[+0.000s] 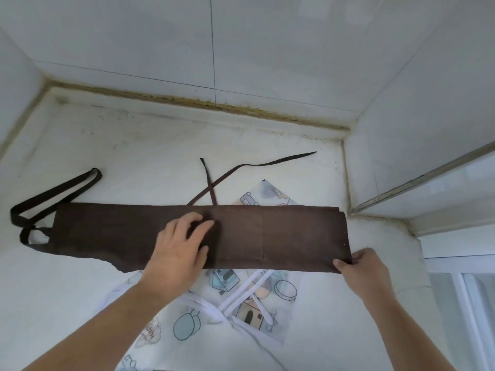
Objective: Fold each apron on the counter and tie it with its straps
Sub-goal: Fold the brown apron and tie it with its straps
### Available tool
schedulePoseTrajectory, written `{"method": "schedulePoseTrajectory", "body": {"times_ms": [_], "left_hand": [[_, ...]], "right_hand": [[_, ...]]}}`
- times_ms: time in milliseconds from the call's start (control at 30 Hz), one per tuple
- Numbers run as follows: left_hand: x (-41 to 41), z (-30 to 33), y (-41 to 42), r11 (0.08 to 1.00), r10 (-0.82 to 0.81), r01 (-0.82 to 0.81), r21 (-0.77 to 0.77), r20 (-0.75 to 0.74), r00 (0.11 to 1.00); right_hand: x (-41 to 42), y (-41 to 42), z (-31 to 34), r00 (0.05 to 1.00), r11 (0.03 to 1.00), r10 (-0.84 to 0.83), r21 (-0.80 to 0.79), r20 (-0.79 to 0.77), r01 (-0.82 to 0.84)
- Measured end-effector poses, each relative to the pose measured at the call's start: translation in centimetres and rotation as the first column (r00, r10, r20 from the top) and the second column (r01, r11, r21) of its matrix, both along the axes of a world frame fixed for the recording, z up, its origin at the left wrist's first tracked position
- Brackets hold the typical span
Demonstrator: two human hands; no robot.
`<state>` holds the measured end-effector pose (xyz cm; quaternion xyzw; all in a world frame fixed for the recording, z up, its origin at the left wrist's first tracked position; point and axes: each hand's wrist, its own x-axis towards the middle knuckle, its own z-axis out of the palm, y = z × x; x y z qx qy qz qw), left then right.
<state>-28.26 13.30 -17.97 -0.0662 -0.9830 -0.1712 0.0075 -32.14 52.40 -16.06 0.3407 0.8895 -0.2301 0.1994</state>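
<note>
A dark brown apron (281, 234) lies folded into a long flat band across the white counter (134, 145). Its neck loop (53, 199) trails off the left end, and two thin waist straps (241, 170) cross behind its far edge. My left hand (179, 247) rests on the band's middle with the fingers spread and slightly bent. My right hand (361, 266) pinches the band's near right corner. Under the brown apron lies a white apron with cartoon prints (241, 303) and white straps (251, 287).
Tiled walls (241, 49) close the counter at the back and left, with a stained seam along the back edge. A metal window frame (428, 180) and a raised sill stand at the right. Bare counter lies behind the apron.
</note>
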Motion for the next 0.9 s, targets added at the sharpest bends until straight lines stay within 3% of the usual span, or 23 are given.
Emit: {"method": "schedulePoseTrajectory", "body": {"times_ms": [67, 133, 200, 267, 333, 367, 400, 433, 567, 733, 767, 833, 900], "left_hand": [[-0.3, -0.4, 3.5, 0.997, -0.079, 0.077, 0.028, 0.093, 0.993], [-0.4, -1.2, 5.4, 0.999, -0.033, 0.036, -0.013, 0.183, 0.983], [-0.2, -1.6, 6.5, 0.998, 0.038, -0.027, -0.049, 0.243, 0.969], [-0.1, -1.5, 7.2, 0.999, 0.024, -0.011, -0.047, 0.283, 0.959], [0.0, -1.3, 7.7, 0.999, 0.001, 0.01, -0.033, 0.319, 0.948], [0.0, -1.1, 8.0, 0.999, 0.007, 0.006, -0.038, 0.332, 0.943], [0.0, -1.0, 8.2, 0.999, 0.022, -0.008, -0.042, 0.344, 0.939], [-0.1, -0.8, 8.3, 0.999, 0.036, -0.021, -0.045, 0.353, 0.935], [-1.2, -0.6, 7.6, 0.999, 0.038, -0.043, 0.002, 0.433, 0.901], [-2.8, 0.2, 6.3, 0.98, 0.007, -0.131, 0.152, 0.627, 0.779], [-3.2, 0.7, 6.1, 0.937, -0.005, -0.24, 0.255, 0.695, 0.719], [-3.6, 2.5, 5.2, 0.752, -0.053, -0.491, 0.44, 0.782, 0.621], [-3.5, 4.1, 4.5, 0.554, -0.061, -0.649, 0.522, 0.803, 0.593]], "right_hand": [[-0.3, 0.3, 0.1, 0.999, 0.999, 0.048, -0.016, 0.009, -0.047], [-0.4, 0.8, 0.3, 0.999, 0.996, 0.031, -0.086, -0.013, -0.032], [0.1, 1.7, 0.8, 0.977, 0.948, -0.147, -0.305, -0.156, 0.093], [0.9, 2.3, 1.7, 0.846, 0.75, -0.459, -0.629, -0.272, 0.204], [1.8, 1.5, 2.5, 0.704, 0.438, -0.694, -0.865, -0.151, 0.246], [2.1, 0.8, 2.3, 0.671, 0.298, -0.74, -0.915, -0.04, 0.273], [2.5, -0.1, 2.0, 0.673, 0.22, -0.738, -0.925, 0.049, 0.308], [2.7, -1.0, 1.6, 0.703, 0.209, -0.705, -0.917, 0.098, 0.339], [2.7, -3.6, 0.5, 0.817, 0.38, -0.572, -0.86, 0.071, 0.341], [1.8, -5.5, 3.0, 0.791, 0.576, -0.588, -0.774, -0.168, 0.264], [1.9, -6.2, 4.1, 0.792, 0.634, -0.56, -0.741, -0.244, 0.221], [1.9, -8.5, 6.5, 0.8, 0.792, -0.432, -0.6, -0.417, 0.114], [2.0, -11.7, 8.7, 0.803, 0.877, -0.232, -0.474, -0.549, -0.071]]}}
